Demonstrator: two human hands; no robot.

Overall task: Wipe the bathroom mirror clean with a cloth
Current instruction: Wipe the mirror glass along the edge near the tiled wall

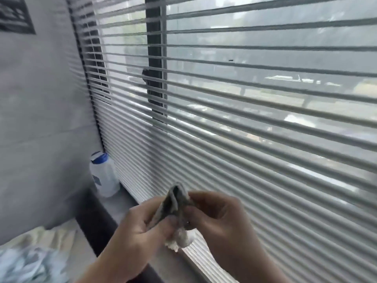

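Both hands are up in front of the window blinds (244,123), working one cloth (175,207) between them.

Left hand (140,223): fingers and thumb curled, pinching the left side of the cloth. Right hand (218,213): thumb and fingers pinching the right side. Neither hand is free.

The cloth is small and pale, with dark grey soiling on the inner faces. It is folded or bunched into a peak that stands above the fingers, and a white wad hangs out below the two hands. It is held in the air over the window sill (122,209), not touching the blinds.

The blinds are white horizontal slats, partly open, covering the whole window. Blurred trees and a street show through them. A dark vertical window frame (155,58) runs behind the slats, left of centre.

A white plastic bottle (104,176) with a blue cap stands upright on the sill in the corner, just beside the blinds and against the left wall (40,119). It is well apart from the hands.

A dark printed sheet (15,15) is on the wall at top left; the text is too blurred to read.

Patterned bedding (30,260) lies at bottom left, below a dark ledge next to the sill.

The frame has motion blur, so fine detail on the cloth is unclear.
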